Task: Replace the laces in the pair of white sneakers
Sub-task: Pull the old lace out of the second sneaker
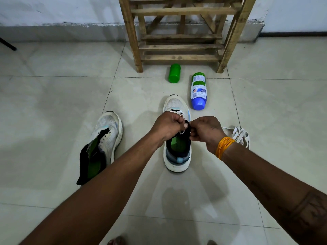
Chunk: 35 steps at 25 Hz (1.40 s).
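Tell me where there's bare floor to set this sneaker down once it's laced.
Widest free patch: the tiles left of the unlaced sneaker, back to the wall. Also free: the tiles right of the loose laces. Crowded: around the sneaker being laced, with the lying bottle, green cap and wooden rack ahead.

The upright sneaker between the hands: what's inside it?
Inside the sneaker a green insole shows within a dark lining. The left hand and right hand, pinching a white lace, cover the front of the opening.
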Available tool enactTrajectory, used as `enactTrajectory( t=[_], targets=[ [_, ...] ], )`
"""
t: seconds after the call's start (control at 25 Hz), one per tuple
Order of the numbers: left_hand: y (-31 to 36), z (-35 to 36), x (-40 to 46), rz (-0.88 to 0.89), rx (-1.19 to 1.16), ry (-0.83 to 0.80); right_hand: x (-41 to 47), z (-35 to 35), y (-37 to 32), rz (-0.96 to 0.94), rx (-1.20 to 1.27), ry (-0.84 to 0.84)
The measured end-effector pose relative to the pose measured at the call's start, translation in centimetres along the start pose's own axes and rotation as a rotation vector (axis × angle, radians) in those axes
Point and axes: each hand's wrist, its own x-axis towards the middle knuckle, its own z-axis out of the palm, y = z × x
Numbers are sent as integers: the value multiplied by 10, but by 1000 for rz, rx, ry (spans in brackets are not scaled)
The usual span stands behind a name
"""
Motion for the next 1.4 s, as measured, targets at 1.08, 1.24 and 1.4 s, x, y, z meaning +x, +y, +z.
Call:
enactTrajectory(
  t=[1.08,1.24,1.4],
  targets=[
    [6,-9,-4,-4,-295,254,-7,1,38,-476,-537,403],
    [-4,-19,3,-59,-452,481,-13,2,36,-471,-493,393],
    [-21,-3,-18,245,62,699,-16,8,35,-506,-510,349]
  ],
)
